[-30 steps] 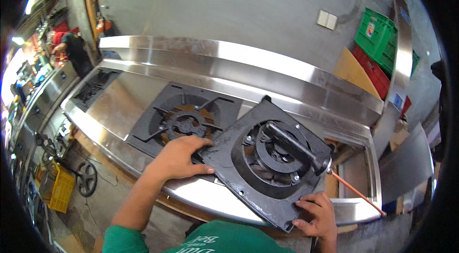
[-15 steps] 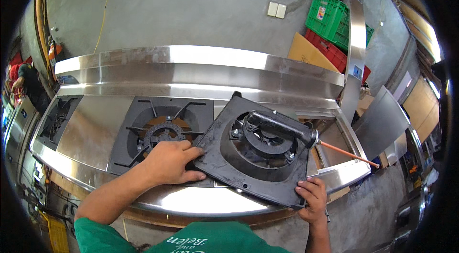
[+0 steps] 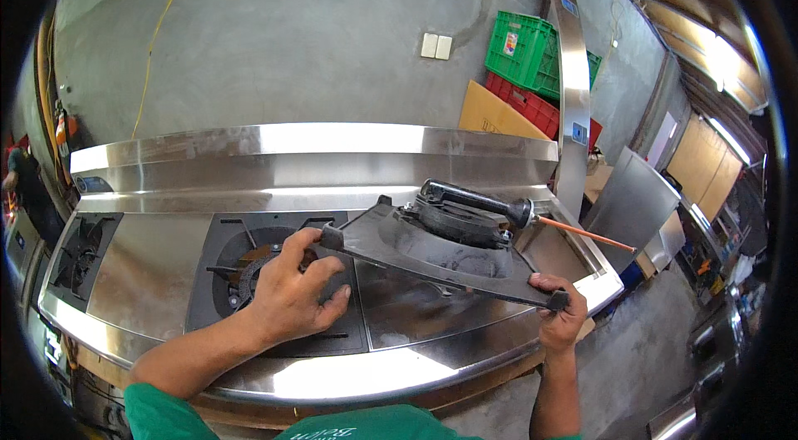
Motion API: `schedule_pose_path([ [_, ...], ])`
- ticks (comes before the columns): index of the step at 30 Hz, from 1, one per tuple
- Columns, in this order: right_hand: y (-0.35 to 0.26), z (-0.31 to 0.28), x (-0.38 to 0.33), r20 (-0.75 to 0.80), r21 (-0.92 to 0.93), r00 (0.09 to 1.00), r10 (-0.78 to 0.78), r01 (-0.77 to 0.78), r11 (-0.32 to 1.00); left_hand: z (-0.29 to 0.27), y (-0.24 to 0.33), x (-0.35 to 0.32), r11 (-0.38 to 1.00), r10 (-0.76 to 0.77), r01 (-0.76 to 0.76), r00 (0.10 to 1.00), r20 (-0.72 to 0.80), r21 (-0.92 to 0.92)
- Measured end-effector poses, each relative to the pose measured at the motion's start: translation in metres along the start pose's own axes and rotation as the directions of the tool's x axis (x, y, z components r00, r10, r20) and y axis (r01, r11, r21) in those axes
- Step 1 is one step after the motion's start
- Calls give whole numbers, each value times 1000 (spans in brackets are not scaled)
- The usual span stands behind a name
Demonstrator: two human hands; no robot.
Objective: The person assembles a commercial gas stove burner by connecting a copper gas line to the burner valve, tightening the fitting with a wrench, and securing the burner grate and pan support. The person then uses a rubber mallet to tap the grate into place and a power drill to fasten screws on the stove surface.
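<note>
Holding the black burner plate (image 3: 453, 257) tilted above the steel counter (image 3: 349, 369). Its right corner sits between thumb and fingers of my right hand (image 3: 561, 315). Its left corner: right beside the fingertips of my left hand (image 3: 287, 299), thumb spread wide; contact there, cannot tell. Copper-coloured rod (image 3: 586, 234) juts rightward. Second burner (image 3: 243, 275) left, partly hidden. Green crate (image 3: 522, 49) beyond.

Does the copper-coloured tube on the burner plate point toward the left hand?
No, the copper-coloured tube sticks out to the right of the burner plate, away from the left hand.
</note>
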State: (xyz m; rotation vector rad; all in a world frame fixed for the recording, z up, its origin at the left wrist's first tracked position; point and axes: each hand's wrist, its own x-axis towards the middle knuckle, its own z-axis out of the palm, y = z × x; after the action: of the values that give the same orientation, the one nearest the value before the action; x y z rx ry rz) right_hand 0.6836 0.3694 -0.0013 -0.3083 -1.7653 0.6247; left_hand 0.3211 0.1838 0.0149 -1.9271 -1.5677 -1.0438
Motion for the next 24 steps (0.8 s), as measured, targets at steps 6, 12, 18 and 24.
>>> schedule_pose_path([
  [6, -1, 3, 4, -55, 12, 997, 46, -46, 999, 10, 15, 12, 976, -208, 178, 611, 764, 124],
  [12, 0, 8, 12, -83, 79, 995, 62, -56, 995, 103, 15, 63, 992, 23, 79, 672, 740, -103],
  [18, -7, 7, 9, -57, 86, 996, 71, -66, 994, 148, -8, 61, 995, -10, 80, 675, 738, -60],
  [24, -9, 15, 6, -53, 30, 997, 55, -54, 998, 134, -15, 67, 1000, -9, 21, 535, 845, -3],
])
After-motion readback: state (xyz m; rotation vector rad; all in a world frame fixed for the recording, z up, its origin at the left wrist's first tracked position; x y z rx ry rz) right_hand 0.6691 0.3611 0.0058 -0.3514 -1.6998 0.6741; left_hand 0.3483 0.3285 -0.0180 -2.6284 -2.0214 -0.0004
